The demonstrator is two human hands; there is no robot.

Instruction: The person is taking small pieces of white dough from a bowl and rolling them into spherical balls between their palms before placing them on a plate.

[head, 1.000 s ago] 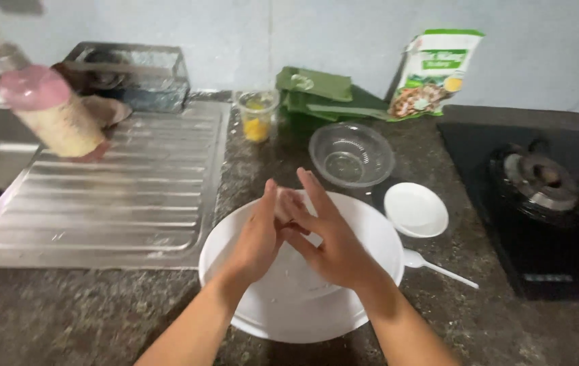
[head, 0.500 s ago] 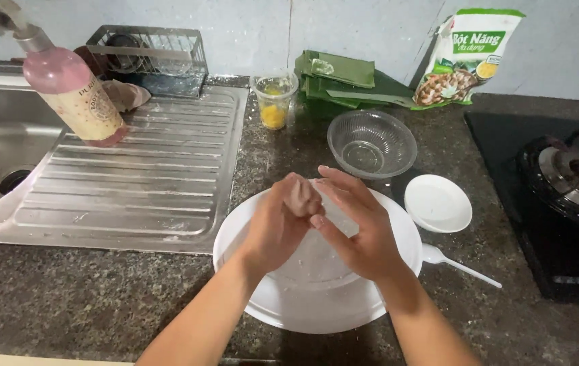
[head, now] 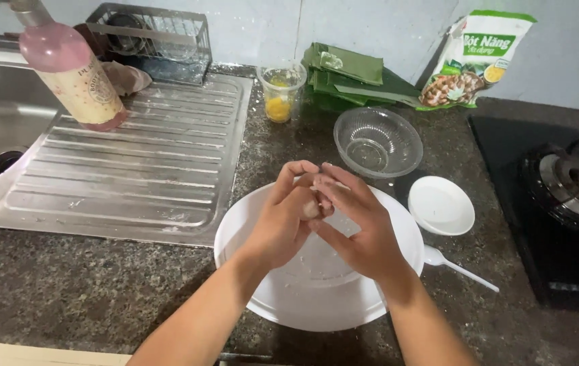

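Both hands work above a large white bowl (head: 316, 298) on the speckled stone counter (head: 66, 285). The left hand (head: 286, 220) and right hand (head: 360, 227) press together around a small pale lump (head: 312, 207), mostly hidden. A white spoon (head: 459, 266), white saucer (head: 441, 205) and clear glass bowl (head: 377, 142) lie just right of the hands.

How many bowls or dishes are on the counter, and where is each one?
3. A large white bowl sits under the hands, a clear glass bowl stands behind it, and a small white dish lies to its right. None seems hidden.
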